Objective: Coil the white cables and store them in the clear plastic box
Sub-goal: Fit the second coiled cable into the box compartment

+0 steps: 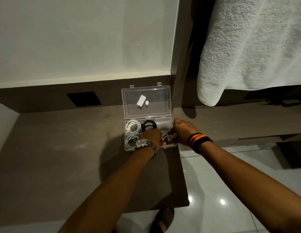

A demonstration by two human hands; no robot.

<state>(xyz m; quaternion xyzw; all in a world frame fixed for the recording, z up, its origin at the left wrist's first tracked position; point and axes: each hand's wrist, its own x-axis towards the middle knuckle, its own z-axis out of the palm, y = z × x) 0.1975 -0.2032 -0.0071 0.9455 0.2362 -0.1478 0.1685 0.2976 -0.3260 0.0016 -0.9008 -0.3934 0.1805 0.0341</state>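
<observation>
Dim light falls on a brown wood-grain surface point(62, 157) set against a pale wall, with glossy white floor tiles point(230, 190) to the right and a white fluffy towel point(247, 47) hanging above. Near the back edge of the surface sits the clear plastic compartment box point(166, 124), its hinged clear lid point(146, 101) standing open against the wall, with a small white sticker on it.

Inside, the far-left compartment holds a coiled white cable point(133, 126), a coiled black cable point(149, 125) lies in the middle one beside it, and the far-right compartment looks bare. Another white cable coil point(130, 140) lies in the near-left compartment.

Both hands reach into the near row of the box. The left hand point(151, 136), with a silver metal wristwatch point(144, 143) on its wrist, is bent down over the near middle, fingers curled and hidden, so I cannot tell what it holds. The right hand point(184, 132), wearing a black, red and yellow striped wristband point(199, 142), is closed at the near-right compartment, fingers pinching a bundled white cable point(167, 137) there.

A foot in a dark sandal point(163, 219) shows below the surface edge.
</observation>
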